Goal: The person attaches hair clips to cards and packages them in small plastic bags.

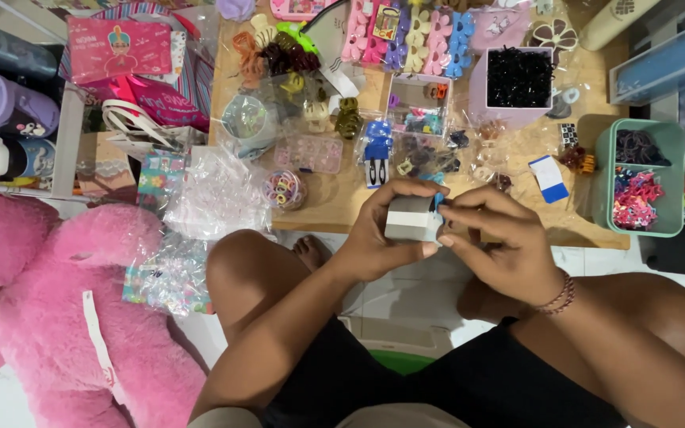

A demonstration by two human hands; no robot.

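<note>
The left hand [378, 230] is wrapping around a small grey box [411, 219], thumb lying along its near edge and fingers curling over its top, so the grip is closed snugly on the box. The right hand [495, 242] is meeting the same box from the other side, its fingertips [447, 212] pinching narrowly at the box's right edge, where a sliver of something blue [438, 201] is showing; whether the fingers are holding that blue piece or only touching it, I cannot tell. A beaded bracelet [560, 295] is circling the right wrist.

The grey box is hovering just above the near edge of the low wooden table [342, 198], over the person's folded legs. Beyond the box on the table, a card of black hair clips [376, 158] is lying just past the left hand's fingers. Further beyond the box, a pale pink container of small black hair ties [518, 79] is standing. To the right of the box, a green divided tray [640, 178] is holding pink and dark hair accessories. Well to the left of the box, a big pink plush toy [81, 317] is sitting on the floor.
</note>
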